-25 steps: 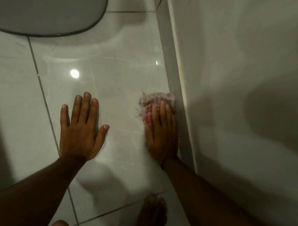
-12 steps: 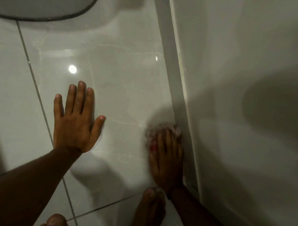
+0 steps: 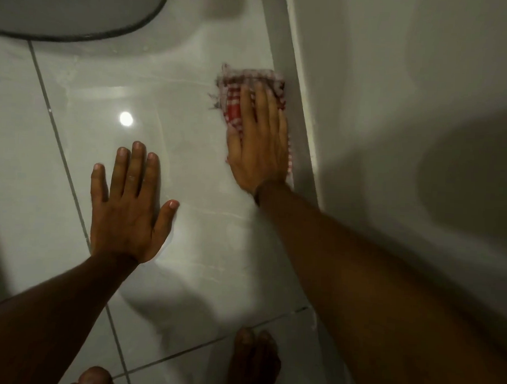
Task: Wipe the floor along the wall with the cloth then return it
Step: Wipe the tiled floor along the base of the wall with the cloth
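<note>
Right hand (image 3: 258,142) flat, fingers extended, pressing red-checked cloth (image 3: 239,99) onto floor tile (image 3: 190,148) against skirting (image 3: 293,106) at 1 o'clock; left hand (image 3: 129,206) open, splayed on tile, 8 o'clock of cloth.

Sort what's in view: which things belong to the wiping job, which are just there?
In the job: red-checked cloth, right hand pressing it flat, floor, skirting along the wall.
Just there: left hand braced flat on the tile, grey mat, bare foot.
</note>
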Demonstrator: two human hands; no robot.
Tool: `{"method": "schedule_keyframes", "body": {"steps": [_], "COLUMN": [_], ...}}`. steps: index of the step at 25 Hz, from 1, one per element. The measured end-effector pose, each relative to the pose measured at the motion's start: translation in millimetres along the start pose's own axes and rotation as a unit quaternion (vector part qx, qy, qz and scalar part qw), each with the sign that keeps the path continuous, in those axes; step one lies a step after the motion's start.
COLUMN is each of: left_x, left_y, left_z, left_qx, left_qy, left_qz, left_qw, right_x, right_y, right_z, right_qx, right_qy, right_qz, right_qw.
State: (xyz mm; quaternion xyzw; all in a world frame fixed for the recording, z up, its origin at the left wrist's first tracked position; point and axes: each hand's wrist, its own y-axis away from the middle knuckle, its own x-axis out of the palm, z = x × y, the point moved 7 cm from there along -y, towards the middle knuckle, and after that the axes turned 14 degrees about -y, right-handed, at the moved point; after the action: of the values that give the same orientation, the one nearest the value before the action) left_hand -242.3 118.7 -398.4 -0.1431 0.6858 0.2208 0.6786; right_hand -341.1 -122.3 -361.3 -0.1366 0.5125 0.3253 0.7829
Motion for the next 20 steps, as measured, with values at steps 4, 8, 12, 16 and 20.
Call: {"method": "schedule_keyframes", "body": {"steps": [4,8,12,16,20], "left_x": [-2.3,-2.9,-3.8,-4.2,-6.0], "left_y": [0.2,2.4,1.8,1.3,1.3], "left_z": [0.8,-0.4,-1.9,-1.7,-0.1], "left_qx": [0.001,0.003,0.008,0.006,-0.003], "left_qy": [0.000,0.005,0.004,0.002,0.000], "left_qz": [-0.006,-0.009,-0.008,-0.004,0.004], "left_qw": [1.000,1.000,1.000,1.000,1.000], "right_x": [1.6,4.6,3.6,0.5,0.0], "right_y": [160.6,309.5,289.8,139.1,28.9], "right_z": [-39.8,-72.9,-68.4,-31.0,-9.2], "right_qx": [0.006,0.017,0.048,0.010,0.024], "right_qy": [-0.006,0.032,0.023,-0.001,-0.003], "right_qz": [0.015,0.077,0.093,0.035,-0.003], "right_qw": [1.000,0.996,0.994,0.999,1.000]}}
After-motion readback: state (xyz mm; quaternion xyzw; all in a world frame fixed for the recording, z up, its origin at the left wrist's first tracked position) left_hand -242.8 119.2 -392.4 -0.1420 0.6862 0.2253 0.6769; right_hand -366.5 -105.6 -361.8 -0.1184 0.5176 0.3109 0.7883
